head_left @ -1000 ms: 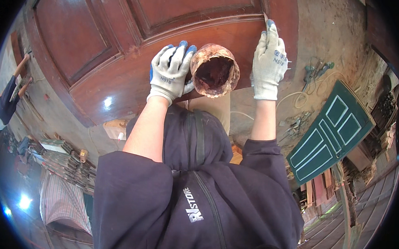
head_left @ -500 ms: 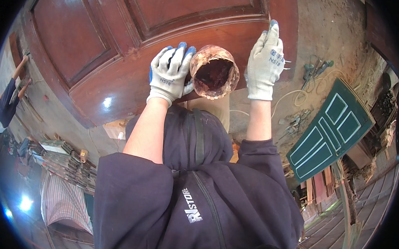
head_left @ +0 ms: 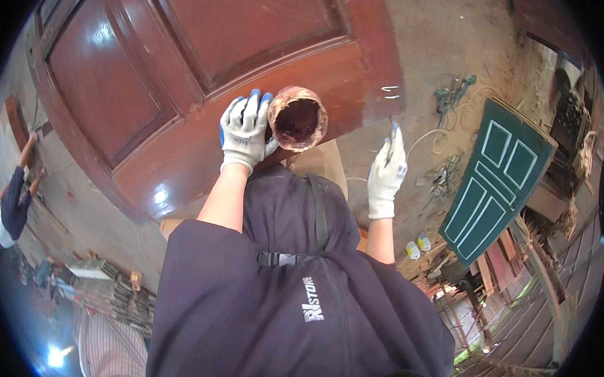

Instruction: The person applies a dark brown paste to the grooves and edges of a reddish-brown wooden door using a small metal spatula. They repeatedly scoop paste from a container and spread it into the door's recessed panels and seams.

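A dark red-brown panelled wooden door [head_left: 253, 78] lies flat before me. On its near edge stands a round open container [head_left: 298, 121], its rim crusted and its inside stained dark red. My left hand [head_left: 245, 133], in a white glove with blue on the fingers, rests on the door just left of the container. Its fingers are stretched out, and the thumb points toward the container's base; whether it touches is hard to see. Off the door's near edge, at the right, my gloved right hand [head_left: 387, 173] is held out with straight fingers and nothing in it.
A green door panel with white outlines [head_left: 498, 180] leans at the right. Power tools [head_left: 451, 101] and a pale hose [head_left: 422, 141] lie on the floor. Another person [head_left: 15, 203] works at the far left, near stacked boards [head_left: 119, 295]. Two short white marks [head_left: 390, 92] show on the red door.
My right hand has moved from beside the door's right part back toward me and lower. The view has shifted a little; my left hand and the container stay side by side.
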A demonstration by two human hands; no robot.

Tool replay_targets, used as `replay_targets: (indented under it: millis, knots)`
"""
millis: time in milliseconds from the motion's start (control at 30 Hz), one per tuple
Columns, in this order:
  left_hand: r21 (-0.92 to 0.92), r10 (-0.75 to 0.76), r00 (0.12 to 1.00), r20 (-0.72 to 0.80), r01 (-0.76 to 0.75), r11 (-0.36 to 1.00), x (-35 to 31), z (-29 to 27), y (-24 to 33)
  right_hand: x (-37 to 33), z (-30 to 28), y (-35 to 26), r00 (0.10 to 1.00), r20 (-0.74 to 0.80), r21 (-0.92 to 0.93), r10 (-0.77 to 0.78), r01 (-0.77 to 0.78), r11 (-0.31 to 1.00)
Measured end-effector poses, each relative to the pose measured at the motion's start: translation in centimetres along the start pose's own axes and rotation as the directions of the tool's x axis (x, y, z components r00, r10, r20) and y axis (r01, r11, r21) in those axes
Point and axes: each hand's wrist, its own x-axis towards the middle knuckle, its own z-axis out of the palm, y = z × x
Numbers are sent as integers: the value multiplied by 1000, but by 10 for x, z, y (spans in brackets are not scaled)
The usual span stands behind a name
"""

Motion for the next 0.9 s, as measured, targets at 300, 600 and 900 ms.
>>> replay_targets:
  millis: [300, 600, 900]
  knots:
    - [-285, 43, 997, -71, -62, 957, 4, -4, 14, -30, -43, 31, 996, -63, 12, 67, -66, 998]
    - [-518, -646, 757, -98, 515, 682, 24, 37, 92, 65, -60, 88, 979, 1, 167, -204, 201, 965]
    - [-412, -884, 243, -399, 814, 410, 84, 66, 172, 175, -103, 165, 830, 354, 188, -430, 387, 902]
